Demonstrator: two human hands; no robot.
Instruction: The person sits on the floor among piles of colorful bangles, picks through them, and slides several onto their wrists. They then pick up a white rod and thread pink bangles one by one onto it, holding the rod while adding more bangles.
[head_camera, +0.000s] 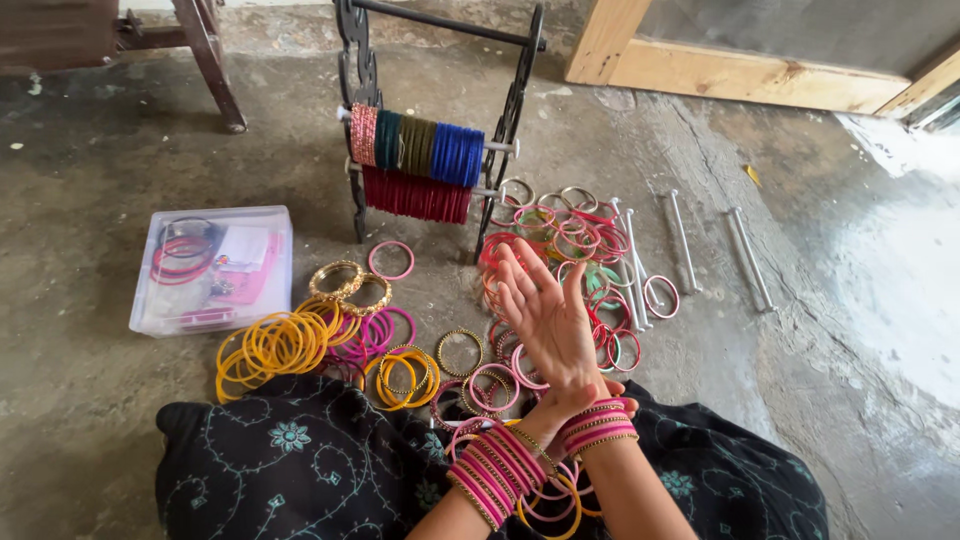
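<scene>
My left hand (545, 320) is raised above the floor with its fingers spread and holds nothing. Its forearm carries a stack of pink, maroon and gold bangles (492, 468). My right hand (612, 403) is mostly hidden behind the left wrist, with its fingers curled around that wrist. The right wrist wears a smaller set of pink and gold bangles (598, 428). Several loose pink, red and green bangles (590, 250) lie on the floor just beyond the hands.
A black bangle stand (512, 110) holds rows of pink, green, blue and red bangles (415, 165). At left are a clear plastic box (212, 268), yellow bangles (270, 348) and gold ones (350, 285). White rods (683, 240) lie at right. Dark patterned fabric (300, 460) covers my lap.
</scene>
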